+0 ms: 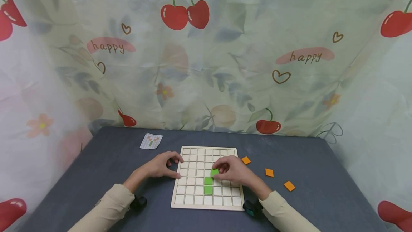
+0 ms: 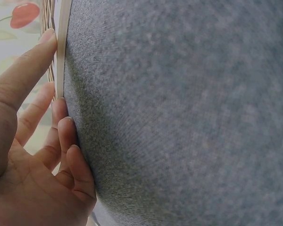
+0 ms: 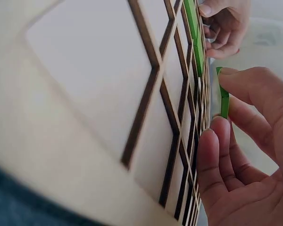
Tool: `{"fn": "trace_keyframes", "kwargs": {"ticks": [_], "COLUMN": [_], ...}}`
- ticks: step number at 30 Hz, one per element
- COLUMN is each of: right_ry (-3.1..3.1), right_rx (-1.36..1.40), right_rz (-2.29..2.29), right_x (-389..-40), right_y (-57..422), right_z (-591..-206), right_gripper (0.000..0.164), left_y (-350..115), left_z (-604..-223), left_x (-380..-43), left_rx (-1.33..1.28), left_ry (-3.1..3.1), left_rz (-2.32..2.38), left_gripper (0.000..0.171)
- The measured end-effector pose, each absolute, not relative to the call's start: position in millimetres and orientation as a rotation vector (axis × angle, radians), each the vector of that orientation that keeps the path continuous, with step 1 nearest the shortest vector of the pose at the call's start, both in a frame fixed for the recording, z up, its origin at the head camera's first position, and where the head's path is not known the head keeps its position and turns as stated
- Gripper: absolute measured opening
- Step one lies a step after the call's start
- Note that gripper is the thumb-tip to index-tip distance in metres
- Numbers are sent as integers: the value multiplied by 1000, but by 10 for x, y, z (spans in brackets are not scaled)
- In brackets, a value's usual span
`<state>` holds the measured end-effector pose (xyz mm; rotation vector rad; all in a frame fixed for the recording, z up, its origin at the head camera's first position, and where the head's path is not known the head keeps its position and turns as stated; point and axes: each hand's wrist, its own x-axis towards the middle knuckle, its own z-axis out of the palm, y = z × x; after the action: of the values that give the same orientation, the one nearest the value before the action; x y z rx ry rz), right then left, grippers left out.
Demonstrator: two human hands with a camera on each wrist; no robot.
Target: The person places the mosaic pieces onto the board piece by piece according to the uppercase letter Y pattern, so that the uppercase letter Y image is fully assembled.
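Note:
A pale wooden grid board (image 1: 189, 199) lies on the dark cloth. Two green square tiles (image 1: 208, 189) sit in neighbouring cells of one column, near its middle. Over the board, my right hand (image 1: 234, 169) pinches a third green tile (image 3: 224, 96) between thumb and fingertips; the right wrist view shows this tile tilted on edge, close over the grid. My left hand (image 1: 158, 165) rests against the board's left edge, thumb and fingertips spread along it. In the left wrist view the thumb (image 2: 26, 70) touches the rim while the other fingers bend loosely.
Several orange square tiles (image 1: 269, 172) lie scattered on the table (image 1: 305, 210) right of the board. A small card (image 1: 151, 141) with a printed coloured grid pattern lies at the back left. A patterned curtain (image 1: 206, 81) hangs behind the table.

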<state>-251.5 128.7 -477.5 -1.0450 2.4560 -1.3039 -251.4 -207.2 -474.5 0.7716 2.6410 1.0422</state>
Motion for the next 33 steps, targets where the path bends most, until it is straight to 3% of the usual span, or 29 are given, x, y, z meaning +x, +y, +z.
{"fn": "trace_keyframes", "kwargs": {"ticks": [33], "right_ry": [2497], "right_rx": [-959], "right_rz": [-1191], "right_x": [-2555], "right_y": [1023], "right_z": [-4714], "right_gripper": [17], "left_y": [-2082], "left_z": [-4746], "left_x": [-2518], "left_rx": [768], "left_ry": [2637], "left_rz": [1042], "left_gripper": [45]}}
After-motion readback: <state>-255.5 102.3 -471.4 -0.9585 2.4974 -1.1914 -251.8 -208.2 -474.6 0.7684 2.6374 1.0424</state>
